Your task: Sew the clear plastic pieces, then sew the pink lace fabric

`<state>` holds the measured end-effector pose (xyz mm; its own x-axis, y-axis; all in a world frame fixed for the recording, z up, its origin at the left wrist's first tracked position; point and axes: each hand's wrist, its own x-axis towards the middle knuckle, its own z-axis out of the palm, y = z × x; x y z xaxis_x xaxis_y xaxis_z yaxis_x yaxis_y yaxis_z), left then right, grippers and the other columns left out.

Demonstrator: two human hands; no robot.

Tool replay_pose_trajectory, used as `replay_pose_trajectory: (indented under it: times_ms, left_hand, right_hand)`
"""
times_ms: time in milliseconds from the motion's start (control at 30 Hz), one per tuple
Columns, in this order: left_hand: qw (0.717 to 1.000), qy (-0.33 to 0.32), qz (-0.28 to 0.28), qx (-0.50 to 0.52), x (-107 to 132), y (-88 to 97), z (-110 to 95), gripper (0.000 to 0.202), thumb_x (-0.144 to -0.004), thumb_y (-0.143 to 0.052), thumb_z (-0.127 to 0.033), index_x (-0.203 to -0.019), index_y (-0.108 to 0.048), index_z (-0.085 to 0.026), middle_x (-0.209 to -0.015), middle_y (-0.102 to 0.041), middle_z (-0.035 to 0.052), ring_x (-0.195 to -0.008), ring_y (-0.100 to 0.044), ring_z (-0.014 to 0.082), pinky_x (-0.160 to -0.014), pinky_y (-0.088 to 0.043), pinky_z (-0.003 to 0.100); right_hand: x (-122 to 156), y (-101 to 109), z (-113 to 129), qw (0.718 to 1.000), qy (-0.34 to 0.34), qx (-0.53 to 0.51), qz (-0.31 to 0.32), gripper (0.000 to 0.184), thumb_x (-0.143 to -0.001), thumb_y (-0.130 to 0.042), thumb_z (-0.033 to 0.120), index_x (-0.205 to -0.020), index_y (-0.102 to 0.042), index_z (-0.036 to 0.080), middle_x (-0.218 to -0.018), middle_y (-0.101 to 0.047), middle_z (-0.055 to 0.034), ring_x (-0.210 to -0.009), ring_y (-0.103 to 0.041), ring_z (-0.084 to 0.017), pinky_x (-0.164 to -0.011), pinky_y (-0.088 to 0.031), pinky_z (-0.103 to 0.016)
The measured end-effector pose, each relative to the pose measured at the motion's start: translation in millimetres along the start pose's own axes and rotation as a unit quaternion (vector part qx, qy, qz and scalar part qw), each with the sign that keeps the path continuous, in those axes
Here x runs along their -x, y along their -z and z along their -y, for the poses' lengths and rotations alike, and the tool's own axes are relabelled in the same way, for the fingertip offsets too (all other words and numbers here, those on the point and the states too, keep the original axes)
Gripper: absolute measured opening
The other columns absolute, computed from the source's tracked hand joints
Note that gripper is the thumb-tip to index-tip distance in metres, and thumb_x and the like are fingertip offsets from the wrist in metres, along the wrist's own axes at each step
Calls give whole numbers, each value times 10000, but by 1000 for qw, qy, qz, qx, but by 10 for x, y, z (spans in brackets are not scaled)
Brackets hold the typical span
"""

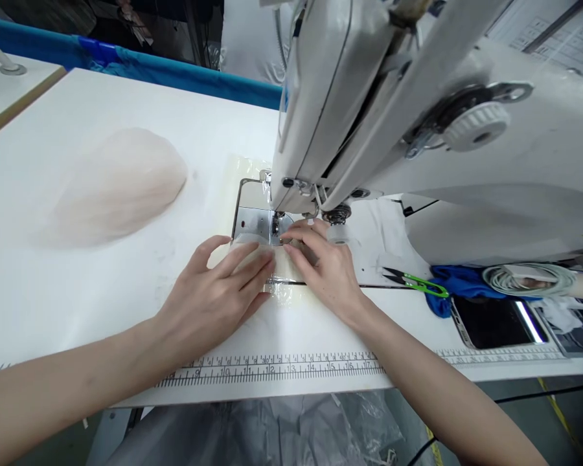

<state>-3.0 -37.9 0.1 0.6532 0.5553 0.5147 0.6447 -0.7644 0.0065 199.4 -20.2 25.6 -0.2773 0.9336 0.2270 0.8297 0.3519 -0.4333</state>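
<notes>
My left hand [223, 285] lies with its fingers spread just in front of the metal needle plate [255, 223] of a sewing machine [330, 103]. Under its fingertips shows the edge of a thin, whitish, see-through piece [247, 239], mostly hidden by the hand. Close by on the right, my right hand [325, 262] has thumb and forefinger brought together beside the presser foot [276, 223]. What those fingers hold, if anything, is too small to make out. On the left of the table rests a pale pink, sheer, cup-shaped fabric piece [131, 184].
Green-handled thread snips [420, 283] lie at the right beside a blue cloth [459, 285], a coil of pale cord [529, 279] and a phone [498, 320]. A printed ruler [282, 370] runs along the front edge. Blue fabric [189, 81] borders the back.
</notes>
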Motion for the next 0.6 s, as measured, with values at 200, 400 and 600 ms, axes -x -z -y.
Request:
replay_pose_trajectory:
  times_ms: [200, 400, 600]
  left_hand:
    - [1000, 3, 7, 10, -43, 17, 50, 271, -990, -490, -244, -1228, -606, -188, -1235, -678, 28, -1170, -599, 204, -1078, -283, 437]
    - [1000, 9, 17, 13, -76, 6, 85, 284, -994, -483, -257, -1248, -596, -198, -1242, -674, 20, -1184, -595, 223, -1052, -294, 448]
    - [999, 14, 21, 32, -110, -31, 123, 291, -983, -500, -229, -1257, -600, -215, -1255, -665, 20, -1190, -597, 237, -1049, -301, 465]
  right_hand:
    - [47, -24, 54, 987, 58, 134, 63, 401, -1002, -414, 316, -1364, -528, 189, -1339, -576, -101, -1206, -478, -294, -975, -417, -464]
    - [38, 106, -42, 953, 53, 297, 0, 366, -976, -435, 252, -1275, -581, 100, -1284, -581, -179, -1213, -486, -331, -997, -347, -496]
    - [96, 192, 25, 953, 142, 266, -15, 328, -898, -459, 97, -1106, -688, 205, -1002, -681, -67, -923, -563, -235, -835, -370, -391]
